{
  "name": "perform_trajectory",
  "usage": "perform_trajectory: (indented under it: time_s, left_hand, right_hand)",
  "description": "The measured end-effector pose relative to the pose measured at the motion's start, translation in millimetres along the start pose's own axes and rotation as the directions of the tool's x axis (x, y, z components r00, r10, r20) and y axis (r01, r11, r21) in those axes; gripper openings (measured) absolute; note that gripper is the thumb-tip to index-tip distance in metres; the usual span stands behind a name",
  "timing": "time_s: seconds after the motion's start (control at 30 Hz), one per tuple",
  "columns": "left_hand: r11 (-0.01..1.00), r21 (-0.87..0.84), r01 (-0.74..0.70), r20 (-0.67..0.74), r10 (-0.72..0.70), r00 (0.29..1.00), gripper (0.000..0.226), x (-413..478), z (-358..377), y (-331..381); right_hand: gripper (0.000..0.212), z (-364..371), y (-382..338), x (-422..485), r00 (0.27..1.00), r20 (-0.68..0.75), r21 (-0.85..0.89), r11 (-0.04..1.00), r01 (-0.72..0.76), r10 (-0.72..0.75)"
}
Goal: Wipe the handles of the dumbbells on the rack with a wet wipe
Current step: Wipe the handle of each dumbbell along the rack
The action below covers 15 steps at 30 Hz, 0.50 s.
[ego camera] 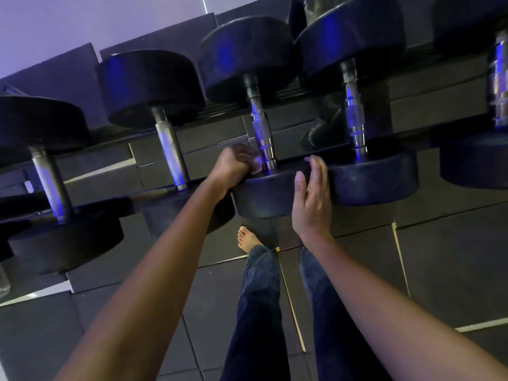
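Several black dumbbells lie side by side on a dark rack, their steel handles running away from me. My left hand grips a small white wet wipe and holds it against the near end of the middle dumbbell's handle. My right hand rests with straight fingers on the near black head of that same dumbbell. To the left are two more handles, to the right another two.
The floor is dark rubber tiles with pale seams. My legs in dark jeans and a bare foot stand just below the rack. A pale wall rises behind the rack.
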<state>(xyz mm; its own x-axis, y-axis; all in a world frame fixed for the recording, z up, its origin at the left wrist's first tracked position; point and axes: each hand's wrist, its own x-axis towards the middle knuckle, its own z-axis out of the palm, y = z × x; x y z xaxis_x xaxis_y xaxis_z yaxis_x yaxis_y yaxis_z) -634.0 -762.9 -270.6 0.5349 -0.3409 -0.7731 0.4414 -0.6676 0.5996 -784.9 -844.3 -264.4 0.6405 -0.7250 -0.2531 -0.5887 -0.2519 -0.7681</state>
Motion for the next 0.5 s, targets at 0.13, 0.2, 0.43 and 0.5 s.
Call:
perform_trajectory:
  time_s: [0.13,0.2,0.43,0.5]
  left_hand:
    - [0.989,-0.06,-0.131,-0.138,0.122,0.983,0.028,-11.4,-9.2,18.0]
    - [0.951,-0.041,-0.308,-0.401,0.266,0.876,0.026,-5.1,-9.6,29.5]
    - [0.92,0.075,-0.385,-0.678,0.331,0.657,0.016,29.1,22.4,38.9]
    - [0.94,-0.105,-0.324,-0.714,0.155,0.683,0.019,36.5,25.4,36.1]
  right_hand:
    - [0.062,-5.5,-4.6,-1.7,0.999,0.042,-0.028,1.0,0.011,-0.01]
    - [0.056,-9.3,-6.1,0.0,0.994,0.05,-0.061,0.994,0.095,-0.092]
    - [0.057,-0.4,-4.8,17.1,1.0,0.004,0.082,0.996,-0.03,0.029]
    - [0.055,1.4,-3.1,17.3,0.999,-0.019,0.091,0.995,-0.031,0.032]
